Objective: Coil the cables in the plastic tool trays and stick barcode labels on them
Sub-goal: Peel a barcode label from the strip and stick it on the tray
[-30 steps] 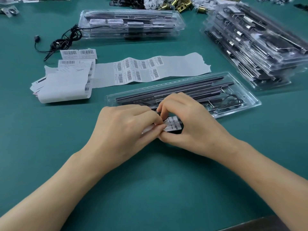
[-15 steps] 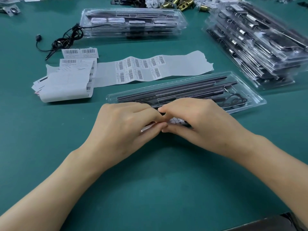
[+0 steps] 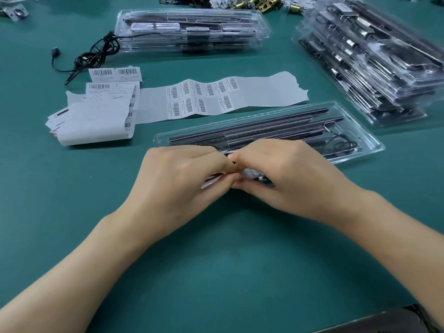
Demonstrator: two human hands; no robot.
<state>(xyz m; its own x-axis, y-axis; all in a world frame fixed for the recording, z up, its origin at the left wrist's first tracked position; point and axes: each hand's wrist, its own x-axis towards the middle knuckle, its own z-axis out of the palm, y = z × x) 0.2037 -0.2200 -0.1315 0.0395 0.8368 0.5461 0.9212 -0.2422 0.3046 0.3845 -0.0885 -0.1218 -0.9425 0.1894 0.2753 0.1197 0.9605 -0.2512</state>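
So, versus a second ago, we had rolled our right hand point(image 3: 288, 174) flatter over the small white barcode label point(image 3: 249, 174), hiding its print. We were probably still peeling it, not sticking it on yet. Right and left hand point(image 3: 182, 179) both pinched it, fingertips together, at 6 o'clock of the clear plastic tool tray point(image 3: 367, 140).

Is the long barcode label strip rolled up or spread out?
Spread out: the label strip lies wavy along the green table; its left end curls over.

Even bright light, soft shadows, blurred wide-angle edges.
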